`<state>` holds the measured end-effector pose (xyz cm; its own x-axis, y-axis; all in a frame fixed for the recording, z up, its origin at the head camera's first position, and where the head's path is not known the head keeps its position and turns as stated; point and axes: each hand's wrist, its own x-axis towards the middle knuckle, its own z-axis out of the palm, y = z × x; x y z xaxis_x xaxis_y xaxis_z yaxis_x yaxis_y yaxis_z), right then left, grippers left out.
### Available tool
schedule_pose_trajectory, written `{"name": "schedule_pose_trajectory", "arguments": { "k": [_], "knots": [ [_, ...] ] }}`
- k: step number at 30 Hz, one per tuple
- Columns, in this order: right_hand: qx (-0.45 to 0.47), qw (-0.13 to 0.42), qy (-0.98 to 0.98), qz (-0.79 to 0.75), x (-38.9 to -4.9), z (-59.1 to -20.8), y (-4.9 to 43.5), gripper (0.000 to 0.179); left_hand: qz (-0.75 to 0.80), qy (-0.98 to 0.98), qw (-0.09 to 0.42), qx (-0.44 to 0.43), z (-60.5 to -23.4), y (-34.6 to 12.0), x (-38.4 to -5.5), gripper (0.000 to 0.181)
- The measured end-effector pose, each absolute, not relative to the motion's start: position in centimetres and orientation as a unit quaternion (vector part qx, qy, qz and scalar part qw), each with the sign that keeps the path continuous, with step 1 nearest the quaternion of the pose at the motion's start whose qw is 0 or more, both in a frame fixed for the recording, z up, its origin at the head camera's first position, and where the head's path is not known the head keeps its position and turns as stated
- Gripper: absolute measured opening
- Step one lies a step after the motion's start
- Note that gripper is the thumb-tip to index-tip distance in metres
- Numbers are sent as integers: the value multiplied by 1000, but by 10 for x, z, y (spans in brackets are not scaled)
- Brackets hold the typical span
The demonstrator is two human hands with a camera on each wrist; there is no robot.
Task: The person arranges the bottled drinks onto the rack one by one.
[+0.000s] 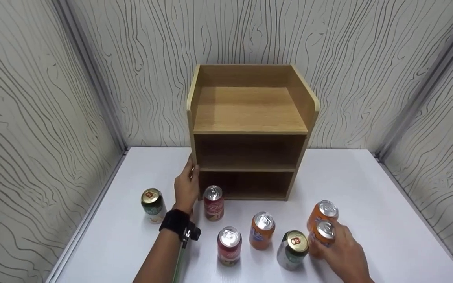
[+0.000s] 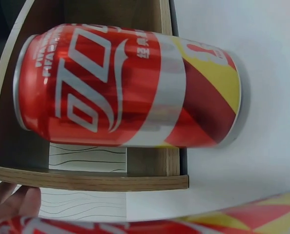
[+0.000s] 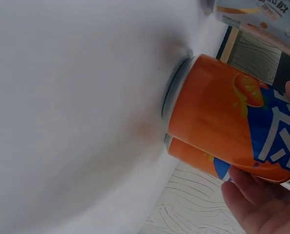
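Note:
My right hand (image 1: 346, 251) grips an orange soda can (image 3: 218, 107), its thumb on one side and fingers on the other. Directly behind that can is another orange can (image 1: 318, 214), partly hidden by it. A green-and-white can with a gold top (image 1: 292, 251) stands just left of the held one. At the wooden shelf unit (image 1: 250, 131), my left hand (image 1: 186, 186) rests its fingers against the outside of the left side panel. A red cola can (image 2: 101, 87) stands close to that hand, before the lowest compartment.
A second red can (image 1: 229, 247) and a third orange can (image 1: 262, 232) stand in the front middle of the white table (image 1: 352, 173). Left of my left forearm stands another gold-topped can (image 1: 153, 206). Wood-patterned wall panels (image 1: 159, 78) enclose the table's back and sides.

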<state>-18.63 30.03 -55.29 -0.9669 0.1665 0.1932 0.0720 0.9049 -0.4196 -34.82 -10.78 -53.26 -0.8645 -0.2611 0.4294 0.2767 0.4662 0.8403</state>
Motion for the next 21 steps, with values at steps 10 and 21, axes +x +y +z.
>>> {"name": "schedule_pose_trajectory", "arguments": {
  "k": [10,21],
  "knots": [
    [13,271,-936,225,-194,-509,302,78,-529,-809,255,5,-529,-107,-345,45],
    [132,349,-898,232,-226,-447,283,78,-548,-795,260,-16,-530,-105,-345,49]
  ]
}}
